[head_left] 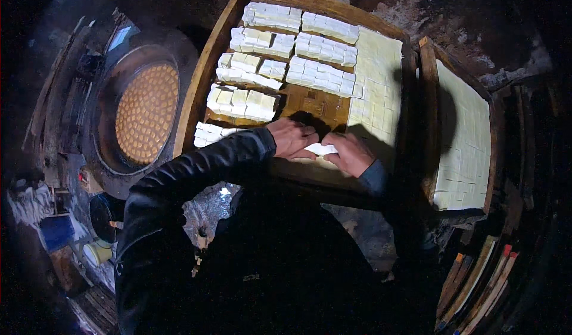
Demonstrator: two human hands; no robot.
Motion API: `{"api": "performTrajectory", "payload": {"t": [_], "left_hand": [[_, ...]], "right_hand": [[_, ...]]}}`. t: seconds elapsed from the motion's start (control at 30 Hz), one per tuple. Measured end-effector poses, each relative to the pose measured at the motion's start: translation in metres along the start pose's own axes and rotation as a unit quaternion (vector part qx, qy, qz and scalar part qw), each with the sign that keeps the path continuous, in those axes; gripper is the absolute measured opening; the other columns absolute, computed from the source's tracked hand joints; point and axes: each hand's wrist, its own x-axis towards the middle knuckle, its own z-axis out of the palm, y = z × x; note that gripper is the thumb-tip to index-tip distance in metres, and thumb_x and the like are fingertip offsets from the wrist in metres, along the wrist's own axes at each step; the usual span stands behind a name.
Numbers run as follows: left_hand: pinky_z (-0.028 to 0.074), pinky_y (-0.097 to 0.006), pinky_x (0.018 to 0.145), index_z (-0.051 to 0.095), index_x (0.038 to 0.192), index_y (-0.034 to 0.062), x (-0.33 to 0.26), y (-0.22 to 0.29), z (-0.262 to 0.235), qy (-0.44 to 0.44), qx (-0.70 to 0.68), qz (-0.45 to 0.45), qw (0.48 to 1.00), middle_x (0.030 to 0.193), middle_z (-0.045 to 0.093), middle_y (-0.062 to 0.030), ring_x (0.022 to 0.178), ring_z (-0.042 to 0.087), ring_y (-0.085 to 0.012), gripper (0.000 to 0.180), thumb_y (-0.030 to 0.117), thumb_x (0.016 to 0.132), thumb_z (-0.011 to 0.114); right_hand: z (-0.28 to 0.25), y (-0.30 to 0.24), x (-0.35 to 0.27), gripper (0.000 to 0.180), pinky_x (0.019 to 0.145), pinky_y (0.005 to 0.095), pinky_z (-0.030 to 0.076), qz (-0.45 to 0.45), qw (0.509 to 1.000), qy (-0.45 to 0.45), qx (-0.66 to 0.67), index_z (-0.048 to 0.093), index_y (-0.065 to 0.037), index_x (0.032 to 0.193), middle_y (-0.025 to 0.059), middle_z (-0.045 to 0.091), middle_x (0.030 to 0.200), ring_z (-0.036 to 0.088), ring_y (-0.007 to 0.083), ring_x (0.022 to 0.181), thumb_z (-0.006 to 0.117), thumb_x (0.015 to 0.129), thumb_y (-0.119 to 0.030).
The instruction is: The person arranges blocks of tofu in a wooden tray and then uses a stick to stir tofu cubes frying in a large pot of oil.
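A round pan (107, 90) of golden-brown pieces (147, 113) sits left; a second wooden tray (430, 96) right.

Wooden tray (205, 67) worn, matt; white blocks (322, 49) smooth, soft-looking; jacket sleeve (196, 171) glossy, leather-like; round pan (107, 105) dull metal.

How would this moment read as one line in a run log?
left hand: on white block row | right hand: gripping same row | wooden tray: cut white blocks | left: round pan of golden pieces

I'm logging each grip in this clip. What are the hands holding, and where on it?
Both hands, left hand and right hand, hold a row of white tofu blocks by its two ends, over the wooden tray.
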Motion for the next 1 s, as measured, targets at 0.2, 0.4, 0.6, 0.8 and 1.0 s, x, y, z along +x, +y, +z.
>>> {"api": "performTrajectory", "payload": {"t": [0.2,0.4,0.6,0.8,1.0], "left_hand": [[0.052,-0.042,0.071,0.061,0.1,0.0023,-0.003,0.028,-0.011,-0.107,-0.066,-0.078,0.989,0.093,0.062,-0.0149,0.084,0.063,-0.0332,0.048,0.048,0.089,0.054],[0.051,-0.043,0.073,0.061,0.101,0.0029,-0.004,0.021,0.002,0.023,-0.02,-0.086,0.996,0.095,0.06,-0.0152,0.088,0.061,-0.033,0.046,0.047,0.091,0.051],[0.05,-0.045,0.075,0.057,0.112,0.0032,-0.018,-0.005,0.02,0.038,-0.055,-0.037,0.997,0.1,0.06,-0.0171,0.088,0.061,-0.0361,0.041,0.036,0.087,0.059],[0.045,-0.047,0.087,0.061,0.101,0.003,-0.043,-0.028,0.018,-0.083,-0.1,-0.045,0.991,0.101,0.062,-0.0161,0.101,0.058,-0.0361,0.037,0.033,0.08,0.065],[0.047,-0.045,0.085,0.056,0.111,0.0001,-0.039,-0.016,0.018,-0.077,-0.161,-0.047,0.983,0.102,0.061,-0.0184,0.101,0.057,-0.0386,0.046,0.026,0.075,0.069]], "right_hand": [[-0.003,0.004,0.002,0.034,0.069,0.0432,0.049,-0.044,0.991,-0.09,0.089,0.059,-0.003,0.1,0.0172,0.063,0.08,0.064,0.035,0.078,0.074,0.073,-0.016],[0.007,0.005,0.001,0.034,0.083,0.044,0.044,-0.084,0.996,0.011,-0.016,0.056,-0.004,0.105,0.0181,0.061,0.099,0.057,0.0364,0.098,0.072,0.077,-0.016],[0.008,-0.005,0.002,0.041,0.091,0.0431,0.042,-0.058,0.998,-0.026,0.007,0.055,-0.002,0.114,0.0174,0.06,0.107,0.054,0.0367,0.105,0.067,0.082,-0.025],[0.03,-0.011,0.015,0.042,0.09,0.0442,0.042,-0.004,0.997,-0.065,0.039,0.056,-0.002,0.113,0.0192,0.061,0.108,0.055,0.0371,0.104,0.064,0.085,-0.031],[0.036,-0.017,0.016,0.042,0.089,0.0435,0.043,0.019,0.996,-0.082,0.042,0.054,-0.002,0.111,0.0184,0.061,0.108,0.054,0.0377,0.104,0.068,0.082,-0.028]]}}
